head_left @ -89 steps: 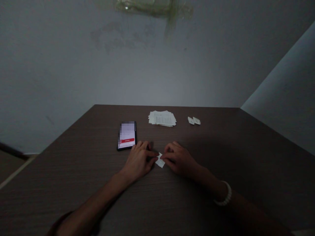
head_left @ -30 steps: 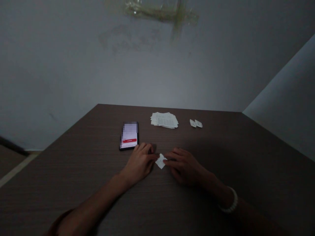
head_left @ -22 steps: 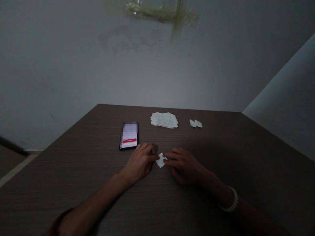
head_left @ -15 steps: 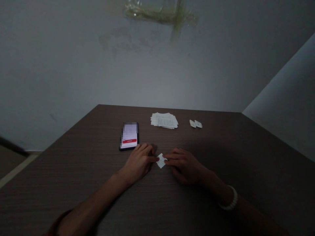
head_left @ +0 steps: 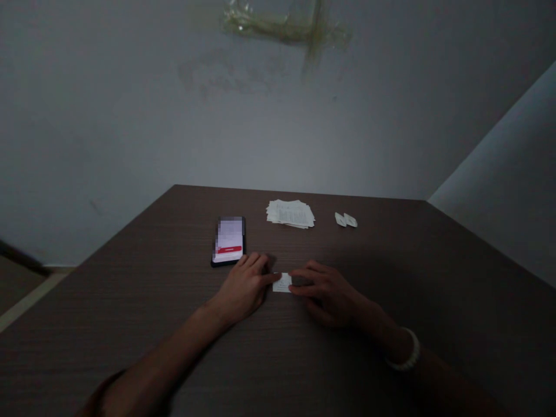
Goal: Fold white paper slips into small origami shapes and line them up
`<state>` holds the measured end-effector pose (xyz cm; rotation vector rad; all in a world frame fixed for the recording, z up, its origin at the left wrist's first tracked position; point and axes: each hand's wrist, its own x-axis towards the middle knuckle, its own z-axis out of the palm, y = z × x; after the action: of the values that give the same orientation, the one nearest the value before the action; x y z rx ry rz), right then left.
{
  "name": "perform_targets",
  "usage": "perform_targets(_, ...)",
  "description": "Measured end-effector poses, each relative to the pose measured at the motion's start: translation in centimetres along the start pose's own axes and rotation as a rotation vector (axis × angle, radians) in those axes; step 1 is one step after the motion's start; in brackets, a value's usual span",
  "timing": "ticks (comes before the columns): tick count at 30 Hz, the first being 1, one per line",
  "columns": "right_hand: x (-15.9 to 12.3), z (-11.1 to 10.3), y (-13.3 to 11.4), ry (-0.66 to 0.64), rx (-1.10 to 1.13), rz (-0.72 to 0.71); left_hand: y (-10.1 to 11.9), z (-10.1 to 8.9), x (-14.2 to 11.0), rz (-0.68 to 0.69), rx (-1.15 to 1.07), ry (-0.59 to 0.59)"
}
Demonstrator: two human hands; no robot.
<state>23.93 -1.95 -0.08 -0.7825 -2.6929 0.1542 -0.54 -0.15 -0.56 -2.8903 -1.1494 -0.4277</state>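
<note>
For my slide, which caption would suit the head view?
Left hand and right hand touching a small paper on a table, phone and paper stack beyond.

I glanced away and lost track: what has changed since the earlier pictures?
The small paper has turned: a corner pointed toward the person; now an edge does. The right hand has straightened its fingers since the first picture. The left hand is still on the paper. The phone, stack and two small pieces stayed put.
</note>
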Motion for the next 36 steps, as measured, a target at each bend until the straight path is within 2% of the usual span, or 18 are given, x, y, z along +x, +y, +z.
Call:
perform_targets(7, 0.0, -0.3, 0.4, -0.059, -0.010, -0.017, 0.0, 0.1, 0.0, 0.010, -0.010, 0.023)
perform_targets(15, 0.0, -0.2, 0.1, -0.031, 0.012, 0.028, -0.4, 0.6, 0.1, 0.084, -0.022, -0.003)
perform_targets(24, 0.2, -0.2, 0.1, -0.030, 0.028, 0.037, 0.3, -0.1, 0.4, 0.189, 0.159, -0.080)
perform_targets(36, 0.4, -0.4, -0.3, -0.021, 0.047, 0.072, 0.6, -0.5, 0.2, 0.015, 0.152, -0.031)
